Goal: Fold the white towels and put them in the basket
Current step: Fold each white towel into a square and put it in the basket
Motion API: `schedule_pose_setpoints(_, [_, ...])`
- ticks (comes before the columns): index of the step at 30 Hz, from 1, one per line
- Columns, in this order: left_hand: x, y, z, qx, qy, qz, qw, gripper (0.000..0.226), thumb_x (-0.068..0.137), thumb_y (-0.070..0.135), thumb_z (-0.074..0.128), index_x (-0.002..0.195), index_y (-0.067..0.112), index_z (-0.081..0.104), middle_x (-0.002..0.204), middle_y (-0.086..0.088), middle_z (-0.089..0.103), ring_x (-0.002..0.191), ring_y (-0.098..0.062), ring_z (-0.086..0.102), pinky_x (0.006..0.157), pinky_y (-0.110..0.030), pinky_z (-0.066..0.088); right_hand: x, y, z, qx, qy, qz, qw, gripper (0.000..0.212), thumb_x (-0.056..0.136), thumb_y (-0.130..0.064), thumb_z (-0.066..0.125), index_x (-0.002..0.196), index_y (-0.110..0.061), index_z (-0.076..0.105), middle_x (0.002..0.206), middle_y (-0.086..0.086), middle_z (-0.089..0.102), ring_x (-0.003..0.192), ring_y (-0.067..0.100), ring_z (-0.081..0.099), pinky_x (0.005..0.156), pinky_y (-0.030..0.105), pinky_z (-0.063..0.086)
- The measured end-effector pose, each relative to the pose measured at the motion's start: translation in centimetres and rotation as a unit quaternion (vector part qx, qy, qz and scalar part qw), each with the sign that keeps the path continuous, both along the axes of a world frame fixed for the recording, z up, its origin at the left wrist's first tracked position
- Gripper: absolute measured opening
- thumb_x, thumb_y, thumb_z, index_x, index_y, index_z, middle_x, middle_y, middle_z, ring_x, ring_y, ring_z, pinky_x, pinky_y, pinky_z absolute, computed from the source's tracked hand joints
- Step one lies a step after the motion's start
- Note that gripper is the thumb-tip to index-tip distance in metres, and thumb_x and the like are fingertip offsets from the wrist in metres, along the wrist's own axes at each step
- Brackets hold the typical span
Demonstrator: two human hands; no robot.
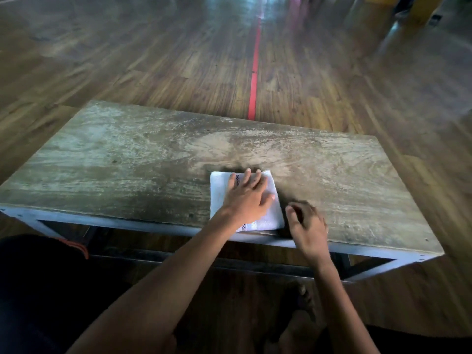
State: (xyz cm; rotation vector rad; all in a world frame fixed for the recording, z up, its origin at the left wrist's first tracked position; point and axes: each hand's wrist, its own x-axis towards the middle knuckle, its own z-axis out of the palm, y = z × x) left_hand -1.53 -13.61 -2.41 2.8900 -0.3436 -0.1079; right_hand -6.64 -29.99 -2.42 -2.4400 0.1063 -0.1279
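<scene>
left hand point(246, 198) over half-hidden towel point(220, 186)

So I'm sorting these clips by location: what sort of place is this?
Probably a large indoor hall, not a home: a wide wood-plank floor with a red tape line and a worn metal-framed table.

The white towel point(221, 192) is folded into a small rectangle and lies flat on the tabletop point(122, 159), close to its near edge, about halfway along it. A dark checkered stripe point(238, 180) (partly covered) shows near the far end of the towel.
</scene>
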Motion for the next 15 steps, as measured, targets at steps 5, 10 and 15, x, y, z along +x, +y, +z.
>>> schedule_pose_setpoints(5, [0.2,0.3,-1.3,0.021,-0.036,0.008,0.999,0.068,0.095,0.059,0.012,0.152,0.024,0.003,0.160,0.006,0.001,0.147,-0.017,-0.004,0.116,-0.052,-0.007,-2.2,0.8,-1.2,0.101,-0.002,-0.016,0.995,0.023,0.082,-0.052,0.055,0.089,-0.033,0.066,0.129,-0.013,0.049,0.134,0.009,0.029,0.117,0.043,0.010])
schedule_pose_setpoints(10, [0.2,0.3,-1.3,0.014,-0.037,0.011,0.999,0.068,0.095,0.061,0.011,0.152,0.024,0.002,0.160,0.006,-0.001,0.147,-0.017,-0.007,0.116,-0.052,-0.009,-1.8,1.3,-0.9,0.098,0.048,-0.015,0.994,0.033,0.082,-0.057,0.062,0.101,-0.030,0.066,0.139,-0.011,0.039,0.137,0.005,0.018,0.118,0.038,-0.003])
schedule_pose_setpoints(15, [0.0,0.2,-1.3,0.007,-0.039,0.015,0.999,0.067,0.095,0.060,0.008,0.152,0.025,0.002,0.159,0.006,-0.001,0.147,-0.017,-0.007,0.116,-0.051,-0.010,-1.9,1.4,-0.7,0.124,0.062,-0.026,0.990,0.023,0.081,-0.048,0.067,0.094,-0.030,0.063,0.134,-0.008,0.039,0.136,0.009,0.018,0.117,0.042,-0.002])
